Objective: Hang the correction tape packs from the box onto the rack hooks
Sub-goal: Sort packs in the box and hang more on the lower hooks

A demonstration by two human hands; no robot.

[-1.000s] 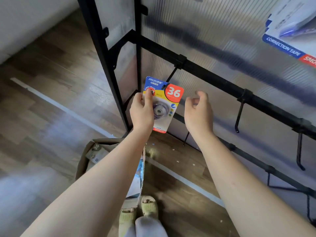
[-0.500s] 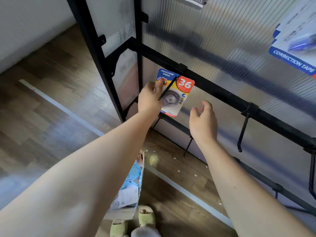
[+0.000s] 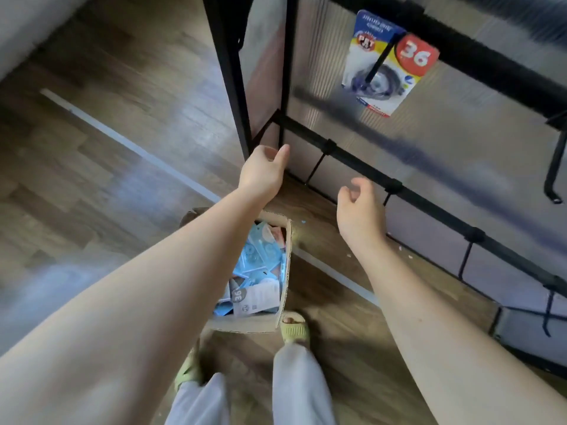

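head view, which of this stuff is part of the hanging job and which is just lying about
Part of the job:
hung correction tape pack
its rack hook
cardboard box of packs
bare hook
left hand and right hand, both holding nothing

Just lying about:
white specks on the wooden floor
green slippers

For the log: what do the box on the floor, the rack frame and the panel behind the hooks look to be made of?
The open brown box looks like plain corrugated cardboard: matte tan walls with raw, slightly bent edges. The black rack frame seems to be metal with a matte black coating, going by its thin straight bars and clamp-on hooks. The translucent ribbed back panel looks like fluted plastic sheet, possibly polycarbonate: fine parallel ribs, cloudy sheen.
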